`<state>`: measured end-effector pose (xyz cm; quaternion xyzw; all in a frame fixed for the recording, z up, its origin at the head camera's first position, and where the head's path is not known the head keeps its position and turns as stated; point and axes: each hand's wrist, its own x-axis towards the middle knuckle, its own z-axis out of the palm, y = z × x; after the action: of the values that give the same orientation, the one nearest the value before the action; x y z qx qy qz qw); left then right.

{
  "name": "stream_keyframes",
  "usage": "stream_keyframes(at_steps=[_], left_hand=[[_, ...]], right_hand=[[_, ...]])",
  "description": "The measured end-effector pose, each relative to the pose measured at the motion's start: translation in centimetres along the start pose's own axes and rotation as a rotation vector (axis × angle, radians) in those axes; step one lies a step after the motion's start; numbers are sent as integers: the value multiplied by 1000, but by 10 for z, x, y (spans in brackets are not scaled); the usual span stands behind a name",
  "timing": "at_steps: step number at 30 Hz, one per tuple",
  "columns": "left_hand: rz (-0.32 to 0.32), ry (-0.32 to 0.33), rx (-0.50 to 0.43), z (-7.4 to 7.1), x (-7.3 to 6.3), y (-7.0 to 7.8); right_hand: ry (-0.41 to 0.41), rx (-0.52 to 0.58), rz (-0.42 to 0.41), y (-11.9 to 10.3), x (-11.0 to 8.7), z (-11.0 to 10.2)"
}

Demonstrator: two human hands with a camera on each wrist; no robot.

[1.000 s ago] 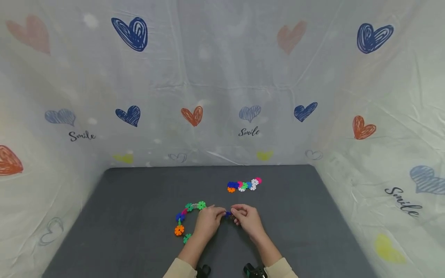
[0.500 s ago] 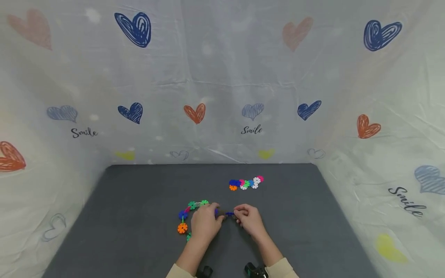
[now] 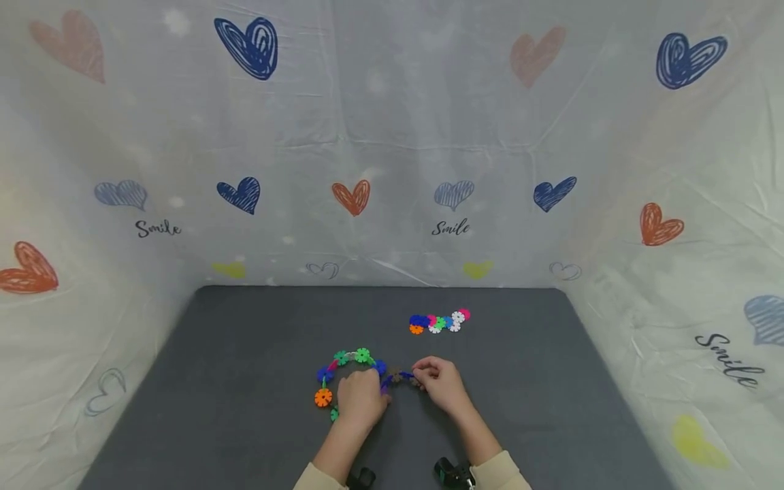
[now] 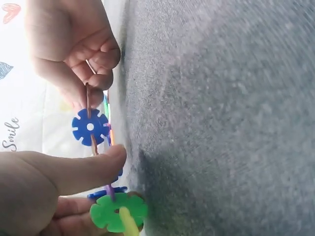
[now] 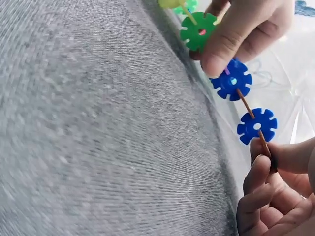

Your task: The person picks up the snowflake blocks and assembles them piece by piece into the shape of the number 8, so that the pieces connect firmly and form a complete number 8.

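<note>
A curved chain of slotted, interlocking plastic discs [image 3: 363,355] in several colours arches to the left of and behind my left hand [image 3: 361,398]. That hand grips the chain, its thumb crossing near a green disc [image 4: 101,212] and a blue one [image 5: 235,91]. My right hand [image 3: 441,384] pinches a brown disc [image 5: 264,143], seen edge-on, at the chain's right end. Between the hands, another blue disc [image 5: 268,119] is slotted into that brown disc. Part of the chain lies hidden beneath my left hand; an orange disc [image 3: 322,397] shows beside it.
Loose discs [image 3: 440,322] in orange, blue, pink, green and white lie in a cluster farther back on the dark grey tabletop [image 3: 257,333]. A pale curtain [image 3: 392,136] printed with hearts encloses the back and sides.
My left hand has drawn back leftward along the chain from the blue disc by my right fingers, uncovering more discs between the hands. The right hand keeps its pinch. The head view has shifted slightly.
</note>
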<state>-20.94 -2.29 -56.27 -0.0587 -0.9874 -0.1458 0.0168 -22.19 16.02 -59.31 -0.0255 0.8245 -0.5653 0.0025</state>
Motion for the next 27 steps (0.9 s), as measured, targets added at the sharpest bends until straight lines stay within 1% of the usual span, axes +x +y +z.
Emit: stream_keyframes(at_steps=[4, 6, 8, 11, 13, 15, 18, 20, 21, 22, 24, 26, 27], left_hand=[[70, 28, 17, 0, 1, 0], [82, 38, 18, 0, 1, -1], [68, 31, 8, 0, 2, -2], [5, 1, -48, -1, 4, -4], [-35, -6, -81, -1, 5, -5], [-60, -2, -103, -1, 7, -7], [-55, -2, -87, 2, 9, -9], [-44, -2, -78, 5, 10, -9], [-44, 1, -76, 6, 10, -10], [-45, 9, -76, 7, 10, -10], [-48, 49, -79, 9, 11, -9], [-44, 115, -81, 8, 13, -8], [-31, 155, -72, 8, 14, -7]], right_hand=[[-16, -14, -31, -3, 0, -4], [-26, -12, -37, -5, 0, -5], [-40, -10, -45, -6, 1, -5], [-66, -32, -56, -4, 3, -4], [-86, -65, -72, -3, 4, -5], [-113, -113, -75, -2, 8, -7], [-168, -209, -49, -2, 13, -15], [-189, -268, -11, -3, 19, -24], [-187, -293, 1, -4, 23, -30], [-173, -316, 22, -4, 28, -35], [-101, -355, 61, -4, 40, -47], [13, -394, 81, 0, 55, -58], [76, -419, 89, 3, 62, -63]])
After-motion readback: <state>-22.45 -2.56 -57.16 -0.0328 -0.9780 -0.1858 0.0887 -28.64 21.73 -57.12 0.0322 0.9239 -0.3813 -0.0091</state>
